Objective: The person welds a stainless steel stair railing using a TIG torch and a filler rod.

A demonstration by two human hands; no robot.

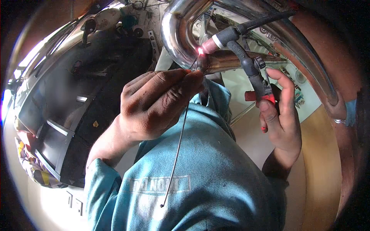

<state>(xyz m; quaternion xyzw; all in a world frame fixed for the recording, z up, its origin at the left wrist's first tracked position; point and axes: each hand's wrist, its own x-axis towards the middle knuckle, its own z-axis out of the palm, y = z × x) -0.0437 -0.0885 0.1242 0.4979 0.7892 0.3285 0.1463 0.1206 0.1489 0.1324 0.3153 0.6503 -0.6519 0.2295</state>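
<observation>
1. Left hand [154, 104] was clenched in a pinch on a thin filler rod [178, 150], fingertips right up at the joint. The short grip near the tip probably kept the feed end steady; the long tail hung down free over the teal work jacket [200, 181].
2. Right hand [279, 115] was wrapped around the black torch handle [254, 75], thumb resting on the red part at its lower end, likely the trigger. Grip sat low on the handle, so the hand stayed back from the hot end.
3. Torch head [221, 40] was angled down and to the left, pink nozzle pointing at the seam. A small bright glow [200, 50] showed at the tip, just beside the rod's end.
4. Work piece was a polished steel pipe bend [175, 32], curving above both hands, with a straight tube [231, 61] running off to the right. Rod and torch met at the junction between them, rod from the left, torch from the right – the usual opposed layout, so each hand had a clear line in.
5. A black hose [269, 19] ran up and away from the torch head over the pipe, clear of the joint.
6. A dark machine body [77, 104] sat left of the hands, blurred; couldn't tell details.
</observation>
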